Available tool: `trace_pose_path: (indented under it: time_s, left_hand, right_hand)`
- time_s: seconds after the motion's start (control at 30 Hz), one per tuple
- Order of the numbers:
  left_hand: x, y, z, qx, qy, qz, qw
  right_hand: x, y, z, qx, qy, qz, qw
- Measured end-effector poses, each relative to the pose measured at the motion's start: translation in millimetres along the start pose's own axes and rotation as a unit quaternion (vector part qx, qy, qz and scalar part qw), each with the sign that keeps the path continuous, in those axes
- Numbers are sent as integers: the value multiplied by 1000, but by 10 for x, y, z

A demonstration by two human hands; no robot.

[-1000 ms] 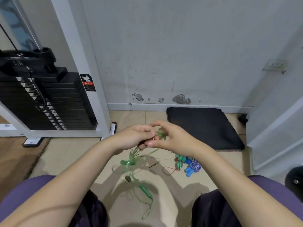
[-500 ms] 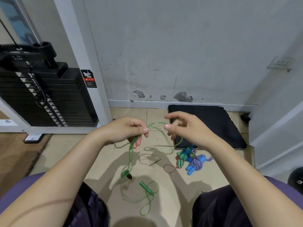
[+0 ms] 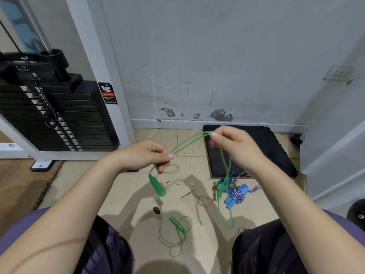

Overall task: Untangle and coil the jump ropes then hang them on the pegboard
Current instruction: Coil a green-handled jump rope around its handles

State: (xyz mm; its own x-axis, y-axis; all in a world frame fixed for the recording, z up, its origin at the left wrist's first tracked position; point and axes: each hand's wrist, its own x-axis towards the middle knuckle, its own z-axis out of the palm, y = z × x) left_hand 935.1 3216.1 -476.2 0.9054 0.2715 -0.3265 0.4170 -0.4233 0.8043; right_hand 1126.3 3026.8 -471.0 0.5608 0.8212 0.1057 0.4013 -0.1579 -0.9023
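While the green jump rope is stretched between both hands, the step goes best, I judge, by keeping the doubled strands taut and level and feeding even lengths so no twist gets folded into the coil. To the left, the left hand pinches the cord between thumb and curled fingers, one green handle dangling just below it. Between the knees, the second handle lies on the tiled floor amid loose loops. Further right, the right hand, raised higher, pinches the fold, its long loop hanging down beside the bundle of other ropes.
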Motion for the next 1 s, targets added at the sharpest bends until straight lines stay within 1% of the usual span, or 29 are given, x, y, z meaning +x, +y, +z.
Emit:
trace_pose_path:
  time_s: [0.07, 0.1, 0.17, 0.23, 0.33, 0.43, 0.47, 0.53, 0.63, 0.7, 0.77, 0.87, 0.93, 1.0]
  left_hand:
    - [-4, -67, -51, 29, 16, -15, 999]
    - [-3, -69, -54, 11, 21, -6, 1000]
    - [0, -6, -23, -60, 20, 24, 998]
    - [18, 69, 37, -109, 9, 44, 993]
    - [57, 130, 184, -124, -16, 50, 991]
    - [95, 171, 325, -130, -57, 59, 988]
    - [102, 180, 341, -122, -67, 62, 988]
    - [103, 176, 316, -99, -70, 63, 991]
    - [94, 147, 221, -89, -39, 49, 994]
    - [90, 150, 189, -111, -18, 46, 993]
    - [83, 165, 185, -120, -8, 48, 992]
    - [71, 191, 222, -147, -6, 42, 988]
    - [64, 221, 250, -187, -21, 31, 982]
    - [66, 234, 272, -190, -36, 34, 981]
  right_hand:
    - [-2, 22, -105, 30, 2, 11, 999]
    - [-11, 24, -127, 40, -14, 18, 999]
    - [-43, 16, -102, 52, -56, 34, 997]
    - [-64, 9, -27, 44, -90, 50, 994]
    - [-83, -5, 83, 27, -133, 56, 989]
    - [-109, 3, 184, 16, -174, 57, 983]
    - [-109, 7, 201, 0, -174, 52, 983]
    - [-97, -3, 178, -36, -145, 42, 988]
    - [-72, -22, 62, -51, -52, 36, 997]
    - [-69, -19, 11, -38, -16, 34, 999]
    - [-78, -22, 0, -31, -22, 37, 999]
    - [-92, -15, 4, -3, -56, 51, 997]
    - [-109, -22, 20, 33, -86, 54, 994]
    - [-119, -18, 58, 46, -109, 52, 992]
